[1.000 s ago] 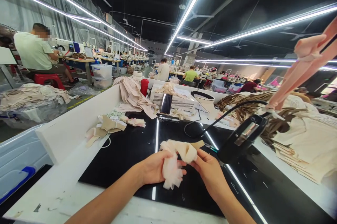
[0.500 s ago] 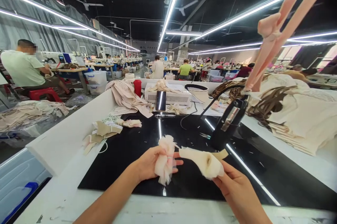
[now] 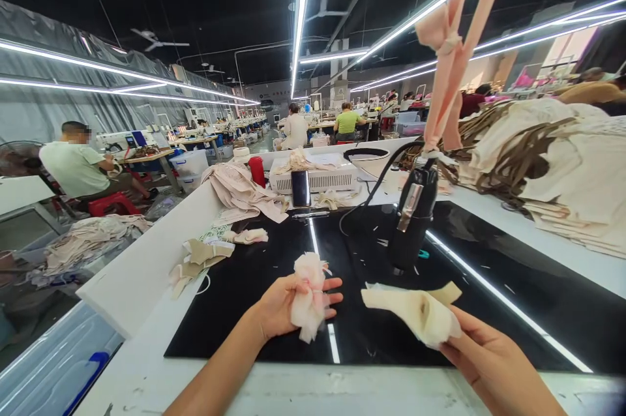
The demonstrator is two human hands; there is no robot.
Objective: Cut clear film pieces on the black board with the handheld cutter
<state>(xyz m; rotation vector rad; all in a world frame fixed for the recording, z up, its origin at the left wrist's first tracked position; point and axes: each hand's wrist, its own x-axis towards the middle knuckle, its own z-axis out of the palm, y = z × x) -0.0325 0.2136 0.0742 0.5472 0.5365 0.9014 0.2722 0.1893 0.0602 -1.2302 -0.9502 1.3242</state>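
Note:
My left hand (image 3: 278,305) holds a bundle of thin, pinkish-white fabric pieces (image 3: 308,321) under its thumb, its fingers stretched out behind. A pink band or tie seems to cross the bundle's middle. At the right, my right hand (image 3: 482,341) pinches one end of a folded cream fabric strip (image 3: 423,315), whose other end points toward my left hand. The two are apart, both above a glossy black mat (image 3: 235,312). Beyond the strip hangs a black handheld tool (image 3: 415,214) with a metal lever, held by a knotted pink fabric band (image 3: 443,57).
Tan and cream scraps (image 3: 205,256) lie at the mat's left. Behind are cut fabric pieces (image 3: 244,188), a red thread cone (image 3: 257,171), a phone (image 3: 300,188) and a white vented box (image 3: 323,180). Fabric stacks (image 3: 572,175) fill the right. A person (image 3: 78,162) sits left.
My right hand has moved right with the cream strip, away from the bundle in my left hand. My left hand still holds its bundle. The view has turned slightly.

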